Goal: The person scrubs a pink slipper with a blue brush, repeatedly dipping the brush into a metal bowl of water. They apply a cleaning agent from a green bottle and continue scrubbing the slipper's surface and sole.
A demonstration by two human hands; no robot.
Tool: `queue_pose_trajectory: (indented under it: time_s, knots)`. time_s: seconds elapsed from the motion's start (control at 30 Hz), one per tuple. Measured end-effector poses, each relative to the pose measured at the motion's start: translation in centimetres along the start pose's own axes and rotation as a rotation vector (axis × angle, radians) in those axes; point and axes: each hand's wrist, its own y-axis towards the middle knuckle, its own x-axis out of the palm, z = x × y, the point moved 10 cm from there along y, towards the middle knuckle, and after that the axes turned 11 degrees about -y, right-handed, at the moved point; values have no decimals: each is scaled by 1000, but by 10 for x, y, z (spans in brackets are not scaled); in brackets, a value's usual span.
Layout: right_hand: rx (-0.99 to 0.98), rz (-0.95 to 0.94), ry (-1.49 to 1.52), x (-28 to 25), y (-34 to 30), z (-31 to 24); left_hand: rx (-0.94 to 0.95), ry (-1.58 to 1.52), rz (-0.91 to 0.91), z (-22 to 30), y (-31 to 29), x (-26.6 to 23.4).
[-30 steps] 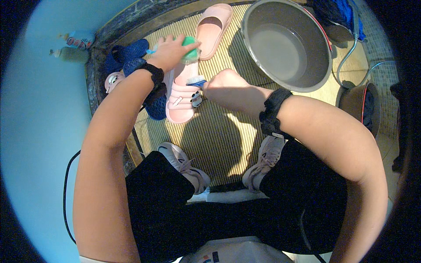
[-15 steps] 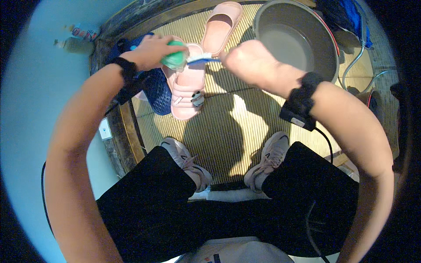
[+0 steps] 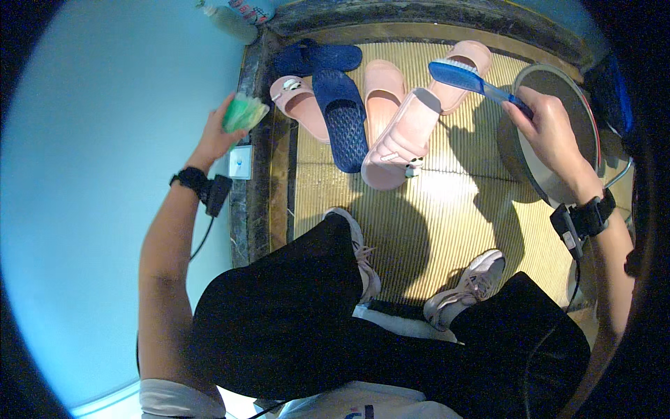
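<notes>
My left hand (image 3: 215, 134) is raised beside the wall, its fingers closed round a green bar of soap (image 3: 241, 112) with a pale, clear-looking wrapper at its edge. My right hand (image 3: 551, 133) grips the handle of a blue brush (image 3: 458, 74); the white bristles point away from me, over a far pink slipper (image 3: 472, 54). Below the brush, a pink slipper with a black-and-white ornament (image 3: 399, 143) lies on the floor, overlapping another pink slipper (image 3: 384, 78). Farther left are a third pink slipper (image 3: 308, 115) and two navy slippers, one nearer (image 3: 342, 126), one behind (image 3: 314, 59).
A grey basin (image 3: 544, 82) stands at the right, partly behind my right hand, with a hose (image 3: 621, 173) beside it. A dark stone edge (image 3: 255, 98) runs along the blue wall (image 3: 125, 174). My shoes (image 3: 474, 283) rest on the ribbed floor (image 3: 436, 209).
My hands have moved apart: the left went toward the wall with the soap, the right went right with the brush. The view has shifted, bringing more slippers into sight.
</notes>
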Motion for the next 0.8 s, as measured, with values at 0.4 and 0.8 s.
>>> queue_pose_trajectory:
  time_s: [0.4,0.8]
  knots:
    - [70,6,35,-10,7,-15,-334,-59,522,-102,-102,29]
    - [207,14,143,-2,16,18,25,-275,-50,44,-19,86]
